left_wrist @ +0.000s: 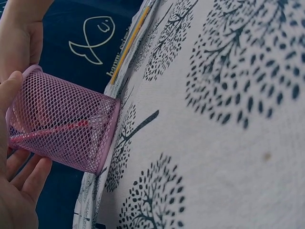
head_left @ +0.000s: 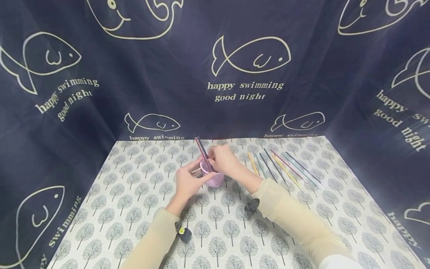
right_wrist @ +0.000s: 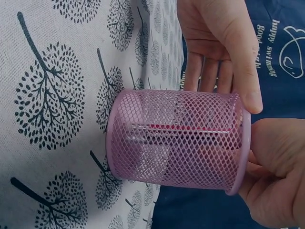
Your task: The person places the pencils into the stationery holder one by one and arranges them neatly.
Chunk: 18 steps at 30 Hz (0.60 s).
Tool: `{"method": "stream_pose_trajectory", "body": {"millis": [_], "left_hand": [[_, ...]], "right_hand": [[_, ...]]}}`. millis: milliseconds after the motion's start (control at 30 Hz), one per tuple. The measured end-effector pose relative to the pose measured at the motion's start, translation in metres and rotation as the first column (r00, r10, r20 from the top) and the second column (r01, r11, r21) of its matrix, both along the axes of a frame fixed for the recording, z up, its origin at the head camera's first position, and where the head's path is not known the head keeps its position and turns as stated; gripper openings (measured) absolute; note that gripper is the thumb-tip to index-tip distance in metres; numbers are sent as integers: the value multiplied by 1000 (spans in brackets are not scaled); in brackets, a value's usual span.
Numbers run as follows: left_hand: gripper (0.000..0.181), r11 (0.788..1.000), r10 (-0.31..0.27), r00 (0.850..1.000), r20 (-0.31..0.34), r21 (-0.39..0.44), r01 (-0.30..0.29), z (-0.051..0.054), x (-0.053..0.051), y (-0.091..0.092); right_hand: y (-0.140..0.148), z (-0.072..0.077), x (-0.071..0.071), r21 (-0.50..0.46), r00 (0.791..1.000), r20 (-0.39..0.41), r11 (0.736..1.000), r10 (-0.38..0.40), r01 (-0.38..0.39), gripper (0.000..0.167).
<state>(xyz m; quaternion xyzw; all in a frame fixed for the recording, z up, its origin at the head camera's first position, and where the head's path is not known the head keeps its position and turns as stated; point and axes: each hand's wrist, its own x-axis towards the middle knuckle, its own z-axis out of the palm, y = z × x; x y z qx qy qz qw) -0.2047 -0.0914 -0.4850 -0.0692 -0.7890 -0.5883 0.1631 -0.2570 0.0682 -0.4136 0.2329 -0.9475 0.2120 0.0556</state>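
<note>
A pink mesh pen holder (head_left: 215, 181) stands upright on the tree-print cloth, its weave filling much of the left wrist view and the right wrist view. My left hand (head_left: 189, 182) grips its left side near the rim, thumb in front and fingers behind. Thin pen-like sticks (head_left: 202, 147), one red and one dark, lean leftward out of the holder, and their lower ends show through the mesh. My right hand (head_left: 224, 160) is over the far right rim, bent fingers reaching inside close beside the sticks. Whether those fingertips pinch a stick is hidden.
To the right of the holder, several thin sticks lie spread out on the cloth, among them a yellow one (head_left: 253, 163) and a red one (head_left: 287, 164). A dark blue fish-print curtain (head_left: 248, 112) rises behind the table and at both sides.
</note>
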Motion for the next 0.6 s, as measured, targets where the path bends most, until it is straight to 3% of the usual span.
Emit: {"method": "stream_pose_trajectory", "body": {"millis": [233, 433, 600], "left_hand": [[73, 999, -20, 998, 61, 51, 17, 4, 2, -1], [75, 998, -19, 994, 104, 63, 12, 6, 3, 0], [74, 997, -26, 995, 98, 72, 19, 4, 2, 1]], "right_hand": [[19, 11, 2, -114, 996, 92, 993, -1, 12, 16], [65, 22, -4, -246, 997, -30, 967, -71, 62, 12], [110, 8, -9, -188, 989, -82, 976, -125, 107, 13]]}}
